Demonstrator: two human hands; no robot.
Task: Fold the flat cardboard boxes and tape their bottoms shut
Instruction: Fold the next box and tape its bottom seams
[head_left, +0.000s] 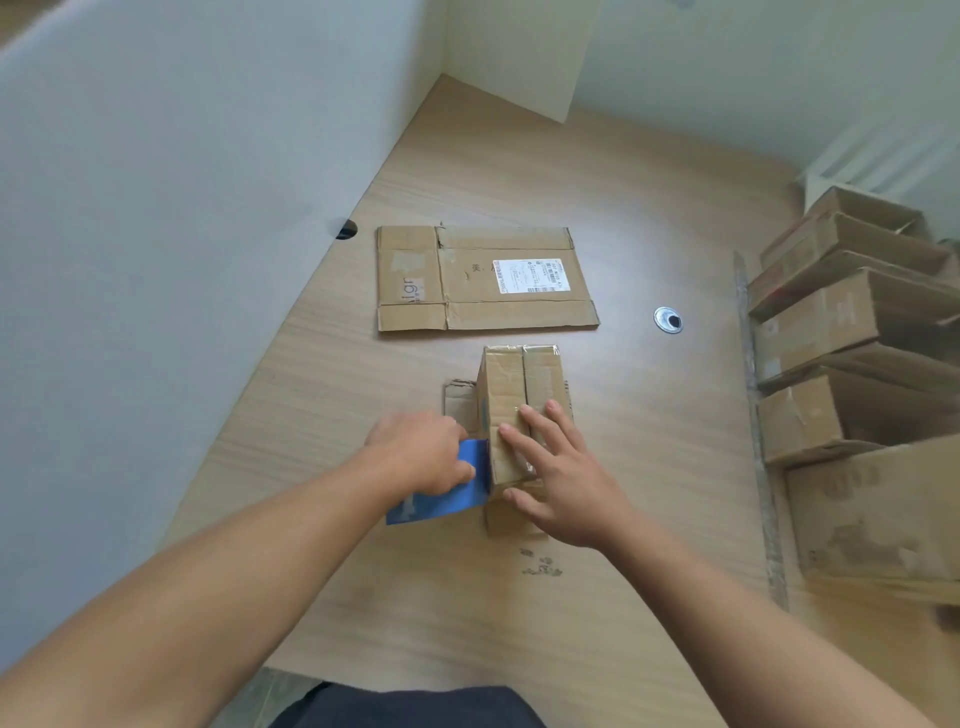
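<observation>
Left hand (421, 452) on blue flap (447, 501), grip unclear; right (566, 483) presses box (511, 384).

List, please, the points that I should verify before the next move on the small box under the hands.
1. Small box flaps closed, meeting at the middle seam: ok.
2. Right hand pressing flat on the flaps: ok.
3. Left hand gripping the blue object beside the box: ok.
4. Seam taped along its whole length: cannot tell, the hand hides part.
5. Flat box lying ready behind it: ok.
</observation>
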